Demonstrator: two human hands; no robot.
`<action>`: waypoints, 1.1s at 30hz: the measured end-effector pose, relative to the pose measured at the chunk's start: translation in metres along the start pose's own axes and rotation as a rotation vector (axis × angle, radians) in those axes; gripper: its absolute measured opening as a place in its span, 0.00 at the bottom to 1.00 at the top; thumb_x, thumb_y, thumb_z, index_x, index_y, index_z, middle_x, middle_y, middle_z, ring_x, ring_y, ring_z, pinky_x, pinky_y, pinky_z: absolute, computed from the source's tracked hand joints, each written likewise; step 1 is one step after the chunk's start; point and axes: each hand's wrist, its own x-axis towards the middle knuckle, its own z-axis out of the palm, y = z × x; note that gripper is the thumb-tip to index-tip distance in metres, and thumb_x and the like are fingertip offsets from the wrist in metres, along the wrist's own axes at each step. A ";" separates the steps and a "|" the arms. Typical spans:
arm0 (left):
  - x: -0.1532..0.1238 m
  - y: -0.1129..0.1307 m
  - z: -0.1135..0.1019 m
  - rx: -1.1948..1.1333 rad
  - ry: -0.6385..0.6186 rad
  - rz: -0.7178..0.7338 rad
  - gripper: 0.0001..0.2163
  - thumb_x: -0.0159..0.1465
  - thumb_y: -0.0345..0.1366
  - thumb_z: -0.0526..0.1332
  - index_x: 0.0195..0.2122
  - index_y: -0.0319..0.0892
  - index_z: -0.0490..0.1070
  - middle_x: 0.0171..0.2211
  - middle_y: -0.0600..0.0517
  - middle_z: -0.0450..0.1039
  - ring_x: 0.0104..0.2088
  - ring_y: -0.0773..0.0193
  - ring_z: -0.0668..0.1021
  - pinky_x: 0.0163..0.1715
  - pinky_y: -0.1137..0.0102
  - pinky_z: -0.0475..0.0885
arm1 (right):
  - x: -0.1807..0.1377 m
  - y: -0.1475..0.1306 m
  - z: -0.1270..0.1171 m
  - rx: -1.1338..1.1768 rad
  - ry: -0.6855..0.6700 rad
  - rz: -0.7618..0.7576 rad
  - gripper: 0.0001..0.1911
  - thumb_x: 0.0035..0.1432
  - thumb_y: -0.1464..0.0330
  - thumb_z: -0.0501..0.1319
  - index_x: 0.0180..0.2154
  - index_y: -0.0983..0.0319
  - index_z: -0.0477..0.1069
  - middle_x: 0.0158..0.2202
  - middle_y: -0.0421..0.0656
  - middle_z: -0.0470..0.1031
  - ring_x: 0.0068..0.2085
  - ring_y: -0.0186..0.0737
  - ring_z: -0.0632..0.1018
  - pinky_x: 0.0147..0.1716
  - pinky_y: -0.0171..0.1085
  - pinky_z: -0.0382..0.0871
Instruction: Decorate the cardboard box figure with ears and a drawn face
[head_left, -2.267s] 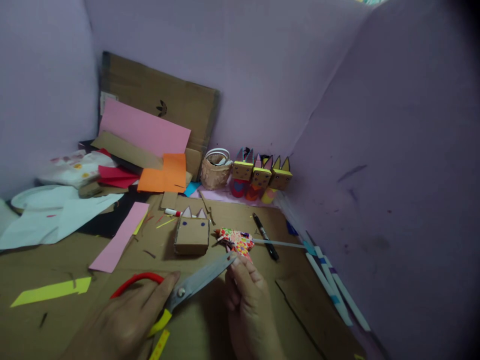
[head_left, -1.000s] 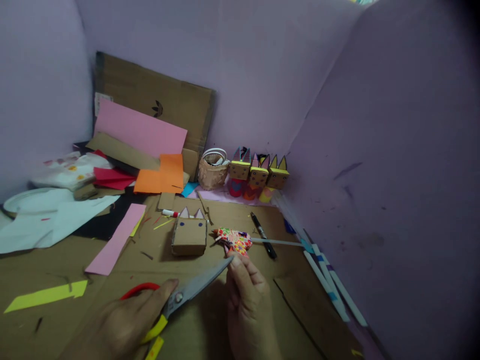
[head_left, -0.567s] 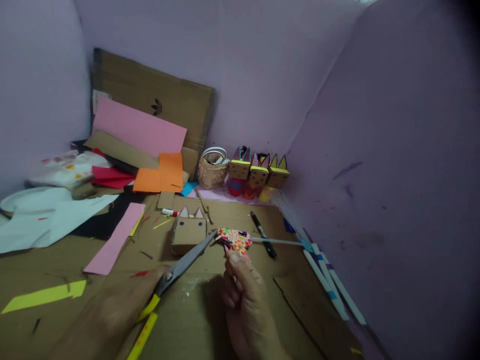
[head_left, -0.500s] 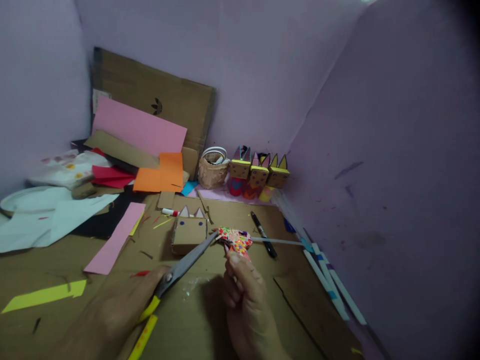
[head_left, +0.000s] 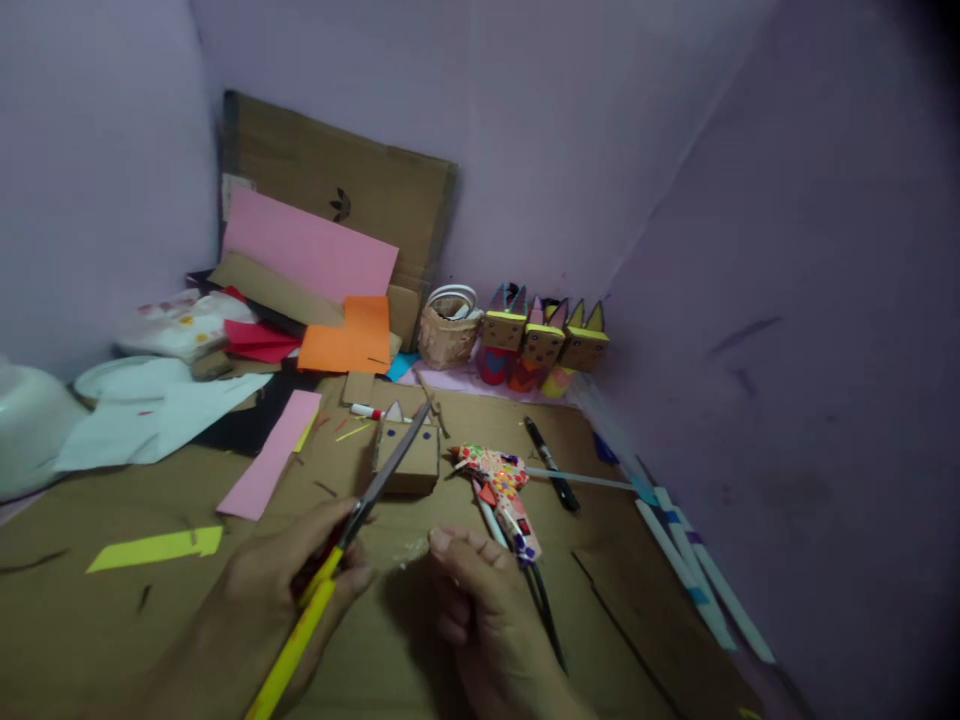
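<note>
My left hand point(head_left: 281, 590) is closed round the yellow handles of a pair of scissors point(head_left: 375, 490). The shut blades point up and away, across a small cardboard box with paper ears point(head_left: 411, 462). My right hand point(head_left: 484, 605) hovers low over the cardboard mat point(head_left: 187, 620), fingers curled, fingertips beside a small shiny scrap point(head_left: 409, 550). What those fingers hold, if anything, is hidden. A glue gun covered in colourful patterned paper point(head_left: 501, 482) lies on the mat just beyond my right hand, untouched, its dark cord trailing toward me.
Three cardboard animal figures point(head_left: 544, 342) and a small basket point(head_left: 448, 338) stand by the back wall. A black marker point(head_left: 551, 465), white straws point(head_left: 697, 580), a pink strip point(head_left: 271, 455), a yellow strip point(head_left: 154, 548), orange paper point(head_left: 349, 340) and a white bowl point(head_left: 22, 430) lie around.
My right hand has let go of the glue gun, which now lies on the mat. The scissors have swung upward over the cardboard box. The view has shifted left.
</note>
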 end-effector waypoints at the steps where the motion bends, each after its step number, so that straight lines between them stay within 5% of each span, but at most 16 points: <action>1: 0.001 0.003 -0.002 -0.023 -0.005 -0.022 0.10 0.60 0.34 0.58 0.43 0.46 0.69 0.22 0.59 0.73 0.20 0.68 0.76 0.21 0.78 0.71 | -0.002 0.001 0.002 -0.026 -0.020 0.041 0.23 0.33 0.58 0.76 0.23 0.63 0.67 0.13 0.28 0.56 0.16 0.22 0.51 0.13 0.25 0.42; 9: -0.001 0.013 0.002 -0.528 -0.140 -0.322 0.13 0.60 0.32 0.59 0.46 0.47 0.65 0.27 0.58 0.73 0.18 0.72 0.71 0.20 0.77 0.70 | -0.007 0.007 0.007 -0.215 -0.020 0.066 0.22 0.33 0.55 0.75 0.23 0.65 0.72 0.12 0.29 0.58 0.14 0.22 0.52 0.12 0.26 0.42; 16: -0.006 0.011 0.003 -0.519 -0.191 -0.337 0.13 0.62 0.32 0.59 0.48 0.50 0.64 0.29 0.59 0.72 0.21 0.73 0.73 0.19 0.80 0.67 | -0.007 0.008 0.010 -0.361 0.022 -0.059 0.17 0.36 0.59 0.74 0.22 0.65 0.75 0.15 0.34 0.65 0.15 0.23 0.58 0.12 0.27 0.46; 33: -0.001 0.015 0.001 -0.564 -0.186 -0.325 0.12 0.63 0.31 0.58 0.47 0.49 0.64 0.27 0.59 0.71 0.20 0.73 0.72 0.19 0.80 0.68 | -0.005 0.009 0.003 -0.278 -0.136 0.040 0.23 0.37 0.52 0.73 0.25 0.67 0.78 0.18 0.37 0.69 0.14 0.21 0.57 0.10 0.25 0.49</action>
